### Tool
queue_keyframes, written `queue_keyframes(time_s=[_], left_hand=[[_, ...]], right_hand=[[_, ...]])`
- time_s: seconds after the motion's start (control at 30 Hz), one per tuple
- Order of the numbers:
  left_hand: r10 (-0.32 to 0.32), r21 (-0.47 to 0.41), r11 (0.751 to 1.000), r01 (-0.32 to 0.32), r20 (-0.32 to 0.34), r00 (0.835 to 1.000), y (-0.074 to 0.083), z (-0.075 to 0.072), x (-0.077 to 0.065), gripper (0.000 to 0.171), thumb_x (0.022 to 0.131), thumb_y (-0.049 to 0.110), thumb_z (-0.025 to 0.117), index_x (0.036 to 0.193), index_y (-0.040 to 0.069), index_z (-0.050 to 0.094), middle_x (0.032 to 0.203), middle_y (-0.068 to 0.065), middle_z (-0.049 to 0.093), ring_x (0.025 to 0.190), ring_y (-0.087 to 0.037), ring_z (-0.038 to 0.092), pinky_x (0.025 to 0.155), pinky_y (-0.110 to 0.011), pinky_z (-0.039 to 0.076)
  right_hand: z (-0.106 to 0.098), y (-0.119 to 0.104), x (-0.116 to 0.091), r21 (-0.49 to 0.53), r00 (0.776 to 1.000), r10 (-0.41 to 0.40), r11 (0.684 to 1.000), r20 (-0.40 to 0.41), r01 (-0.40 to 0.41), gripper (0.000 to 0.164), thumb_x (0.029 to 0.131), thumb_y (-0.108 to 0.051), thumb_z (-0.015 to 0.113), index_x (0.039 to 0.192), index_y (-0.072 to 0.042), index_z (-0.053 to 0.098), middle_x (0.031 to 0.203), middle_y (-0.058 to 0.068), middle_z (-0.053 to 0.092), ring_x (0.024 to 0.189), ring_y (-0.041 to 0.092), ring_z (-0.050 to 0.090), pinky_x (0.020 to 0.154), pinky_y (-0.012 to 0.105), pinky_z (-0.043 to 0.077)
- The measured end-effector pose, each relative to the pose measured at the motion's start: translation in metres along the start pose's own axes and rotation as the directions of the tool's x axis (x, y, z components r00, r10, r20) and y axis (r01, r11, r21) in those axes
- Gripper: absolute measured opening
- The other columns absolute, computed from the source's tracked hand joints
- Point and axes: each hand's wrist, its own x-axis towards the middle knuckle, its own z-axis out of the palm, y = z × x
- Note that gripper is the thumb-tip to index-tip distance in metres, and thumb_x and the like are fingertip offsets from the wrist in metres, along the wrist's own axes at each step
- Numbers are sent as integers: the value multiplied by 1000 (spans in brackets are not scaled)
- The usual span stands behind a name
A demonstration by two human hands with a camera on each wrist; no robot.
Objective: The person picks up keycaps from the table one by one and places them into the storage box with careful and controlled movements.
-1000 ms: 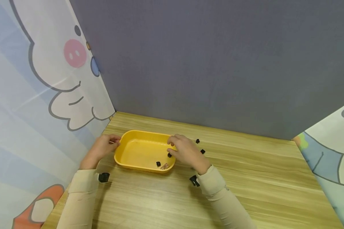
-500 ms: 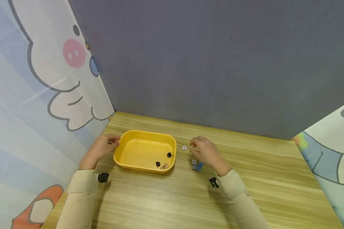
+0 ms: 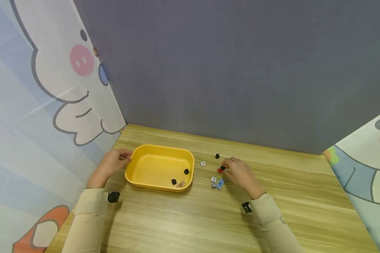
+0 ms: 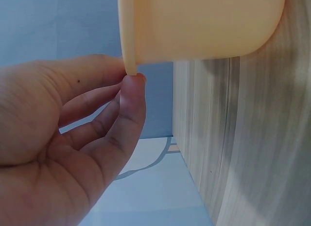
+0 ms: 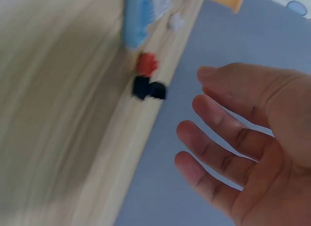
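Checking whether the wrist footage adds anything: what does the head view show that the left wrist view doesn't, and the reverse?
Only the head view: the right hand, the inside of the yellow tray with two black pieces, and the loose red piece and blue piece.
Only the left wrist view: the palm side of the left hand, with a close look at its fingertips on the tray's rim.
Both: that hand, the tray, the table and the printed sheet.

Tabletop: woodgrain beneath yellow tray
White tile: just right of the tray
Blue piece, red piece, black piece: farther right of it
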Motion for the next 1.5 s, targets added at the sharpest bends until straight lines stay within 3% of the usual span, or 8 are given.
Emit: queue_keyframes(time_s=[0.27,0.63,0.9,1.23,1.5], left_hand=[[-12,5,1000,12,7,1000,-1,1,-1,26,95,2,63,118,-10,67,104,-23,70,96,-42,68,75,-44,59],[-30,-4,1000,30,15,999,-1,2,-1,27,96,4,63,120,-9,66,107,-23,69,98,-42,67,74,-41,60],[-31,-10,999,32,17,999,0,2,-1,27,96,4,63,119,-9,66,106,-23,69,97,-41,67,73,-40,60],[-20,4,1000,20,5,1000,-1,2,2,26,96,5,63,119,-8,67,105,-22,69,97,-41,68,74,-41,59],[-19,12,1000,19,4,1000,-1,1,3,26,96,5,63,118,-8,67,105,-23,69,97,-41,68,75,-43,59]], right_hand=[[12,17,2,-17,997,66,998,35,-65,19,88,-12,76,104,-4,70,92,6,65,82,22,64,71,41,56],[22,22,7,-33,985,151,988,84,-149,18,90,-17,74,100,-3,71,91,6,64,82,25,64,72,43,56],[27,22,11,-52,981,170,985,95,-166,20,90,-18,75,101,-3,71,96,10,66,88,29,66,78,47,57],[27,20,12,-62,976,194,980,97,-189,20,91,-26,75,93,-7,69,87,5,62,76,22,61,67,42,55],[24,17,15,-65,973,207,977,99,-202,25,92,-26,74,103,-4,71,93,8,63,80,24,63,68,43,56]])
